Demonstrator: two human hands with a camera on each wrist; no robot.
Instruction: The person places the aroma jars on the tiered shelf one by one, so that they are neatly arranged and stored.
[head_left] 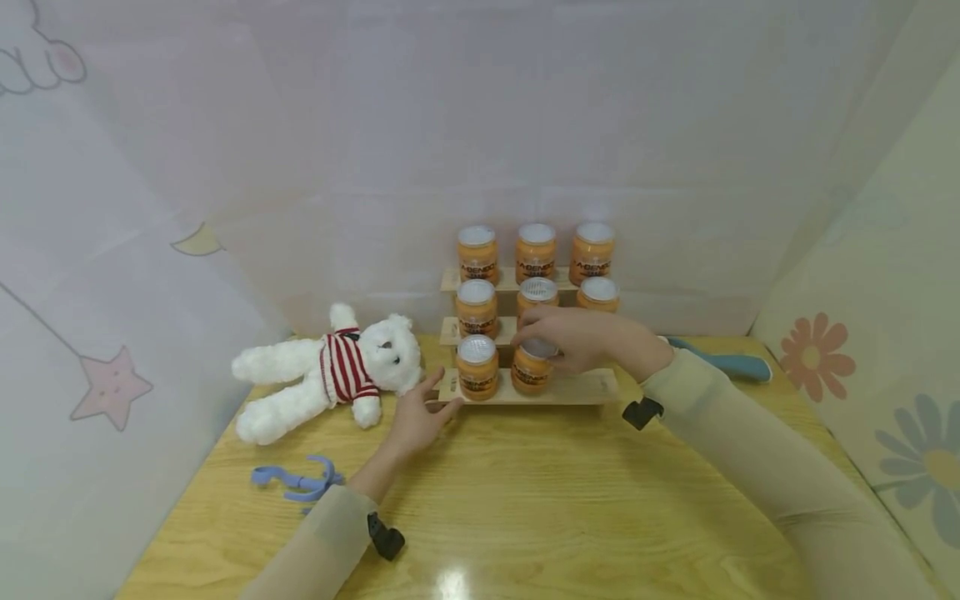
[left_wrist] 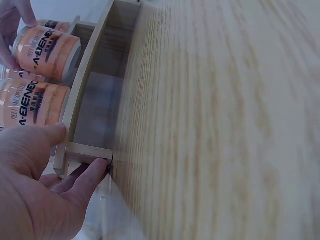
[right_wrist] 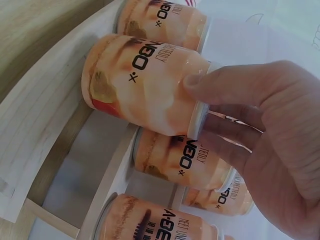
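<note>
A three-tier wooden rack point(head_left: 579, 388) bears orange cans with pale lids, in rows. My right hand point(head_left: 588, 335) pinches one can point(head_left: 530, 375) near its lid, at the middle of the lowest tier. In the right wrist view the thumb lies on that can's upper side point(right_wrist: 145, 85), with the fingers partly hidden behind it. At the rack's left end, my left hand point(head_left: 415, 421) grips the corner of the lowest tier. The left wrist view shows its thumb at the board and its fingers curled at the end piece. Another can point(head_left: 477, 371) stands just beside that hand.
A white teddy bear point(head_left: 348, 367) in a striped shirt lies left of the rack. Nearer on the table point(head_left: 525, 500) is a blue-purple plastic piece with curved prongs point(head_left: 300, 482). A teal-handled object point(head_left: 731, 367) lies behind the right forearm. Fabric walls point(head_left: 600, 108) enclose the table.
</note>
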